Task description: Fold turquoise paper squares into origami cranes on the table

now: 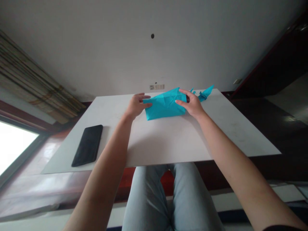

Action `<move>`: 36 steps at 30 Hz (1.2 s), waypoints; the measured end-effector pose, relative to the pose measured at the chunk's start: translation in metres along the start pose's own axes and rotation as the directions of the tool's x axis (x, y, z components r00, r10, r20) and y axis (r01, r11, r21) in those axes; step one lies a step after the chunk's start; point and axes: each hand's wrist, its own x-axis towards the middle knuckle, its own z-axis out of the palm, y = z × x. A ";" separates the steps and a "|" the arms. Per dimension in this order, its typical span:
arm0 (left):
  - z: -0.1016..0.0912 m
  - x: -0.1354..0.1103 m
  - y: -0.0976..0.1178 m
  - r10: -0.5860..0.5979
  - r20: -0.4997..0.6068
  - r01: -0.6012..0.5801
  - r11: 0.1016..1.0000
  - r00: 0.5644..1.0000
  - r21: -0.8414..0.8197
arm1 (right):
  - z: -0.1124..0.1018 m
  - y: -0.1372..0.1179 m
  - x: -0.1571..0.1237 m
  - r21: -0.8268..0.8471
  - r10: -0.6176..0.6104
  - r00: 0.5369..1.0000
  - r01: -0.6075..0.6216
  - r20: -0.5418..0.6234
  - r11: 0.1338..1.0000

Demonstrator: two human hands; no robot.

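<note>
A sheet of bright blue paper (165, 105), creased and folded over, is held up just above the white table between my two hands. My left hand (137, 104) pinches its left edge, thumb in front and fingers behind. At the right end, my right hand (191, 102) grips the paper with the thumb on the near face and the index finger along the top corner. Behind my right hand sits a folded blue paper figure (205, 93) with a pointed tip, partly hidden by the hand.
The white tabletop (168, 141) spreads under my forearms. A black phone or tablet (88, 146) lies near its left front corner. Beyond the far edge stands a grey wall with sockets (157, 87). A curtain (31, 77) hangs at left, above a bright window.
</note>
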 end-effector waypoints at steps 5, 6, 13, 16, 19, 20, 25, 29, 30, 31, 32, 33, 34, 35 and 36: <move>0.002 0.004 -0.001 0.100 -0.048 -0.099 0.995 0.994 0.033 | -0.004 0.001 0.002 -0.191 -0.023 0.998 0.013 -0.051 0.982; 0.002 0.003 0.001 0.108 -0.074 -0.104 0.993 0.991 0.047 | -0.005 0.000 0.003 -0.207 -0.036 0.996 0.019 -0.078 0.978; -0.002 -0.025 0.042 0.344 -0.240 -0.184 0.841 0.908 0.508 | -0.011 -0.005 0.007 -0.124 -0.101 0.981 0.081 -0.164 0.989; 0.008 -0.040 0.057 0.414 -0.128 -0.281 0.784 0.901 0.553 | -0.008 -0.009 0.003 -0.106 -0.110 0.983 0.095 -0.146 0.990; 0.023 -0.046 0.063 0.418 0.008 -0.356 0.763 0.908 0.540 | -0.003 -0.019 -0.003 -0.063 -0.154 0.985 0.149 -0.079 0.987; 0.027 -0.046 0.063 0.411 0.041 -0.368 0.762 0.911 0.533 | -0.002 -0.022 -0.005 -0.040 -0.162 0.986 0.160 -0.046 0.986; 0.030 -0.040 0.060 0.395 0.081 -0.384 0.794 0.915 0.472 | 0.003 -0.035 -0.011 -0.011 -0.136 0.988 0.137 0.074 0.990; 0.024 -0.037 0.057 0.359 0.092 -0.365 0.838 0.929 0.406 | 0.002 -0.029 -0.006 -0.043 -0.092 0.996 0.092 0.003 0.995; 0.022 -0.036 0.056 0.341 0.079 -0.345 0.857 0.937 0.384 | 0.001 -0.025 -0.004 -0.048 -0.085 0.996 0.084 -0.029 0.995; 0.019 -0.034 0.055 0.323 0.060 -0.322 0.876 0.944 0.360 | -0.001 -0.021 -0.001 -0.052 -0.078 0.995 0.074 -0.066 0.996; 0.017 -0.032 0.052 0.305 0.037 -0.300 0.893 0.951 0.336 | -0.004 -0.017 0.002 -0.058 -0.067 0.992 0.061 -0.103 0.996; 0.014 -0.029 0.049 0.287 0.012 -0.276 0.908 0.958 0.315 | -0.006 -0.013 0.004 -0.064 -0.054 0.989 0.046 -0.134 0.997; 0.010 -0.026 0.044 0.269 -0.013 -0.253 0.920 0.963 0.300 | -0.008 -0.010 0.006 -0.065 -0.042 0.986 0.032 -0.160 0.997; 0.006 -0.022 0.039 0.247 -0.033 -0.227 0.929 0.969 0.294 | -0.009 -0.006 0.008 -0.068 -0.030 0.985 0.019 -0.169 0.998; 0.002 -0.018 0.033 0.214 -0.054 -0.189 0.937 0.975 0.293 | -0.010 -0.003 0.009 -0.073 -0.019 0.985 0.007 -0.170 0.997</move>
